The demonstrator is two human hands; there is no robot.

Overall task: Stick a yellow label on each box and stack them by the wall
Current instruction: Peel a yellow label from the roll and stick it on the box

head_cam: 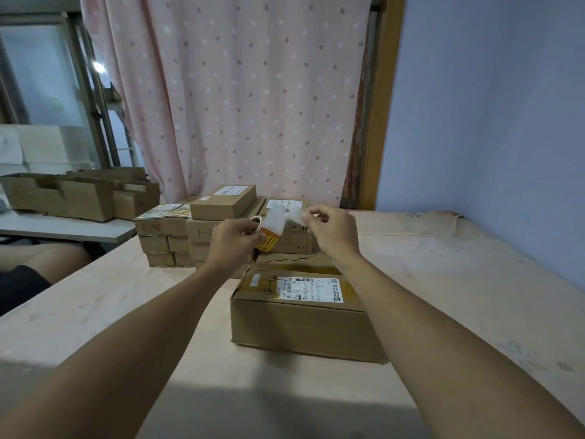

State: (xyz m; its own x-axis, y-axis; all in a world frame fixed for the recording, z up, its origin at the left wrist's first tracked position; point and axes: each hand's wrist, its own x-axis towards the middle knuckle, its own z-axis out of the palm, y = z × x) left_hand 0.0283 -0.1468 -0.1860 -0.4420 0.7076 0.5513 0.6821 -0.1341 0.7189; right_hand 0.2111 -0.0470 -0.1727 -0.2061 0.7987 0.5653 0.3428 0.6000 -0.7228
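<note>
A cardboard box (304,324) with a white shipping slip on top lies on the pink mattress in front of me. Above its far edge my left hand (232,237) grips a roll of labels (269,231), whose white backing strip faces me with a yellow label showing at the bottom. My right hand (330,228) pinches a white piece (295,213) at the strip's upper right corner, held in the air. Behind the hands several taped cardboard boxes (221,202) are stacked by the curtain, two of them with yellow labels on top (172,212).
A pink dotted curtain (253,99) hangs behind the stack, with a blue wall (490,122) to the right. Open cardboard trays (79,194) sit on a white table at the left. A person's leg (38,264) shows at the left edge.
</note>
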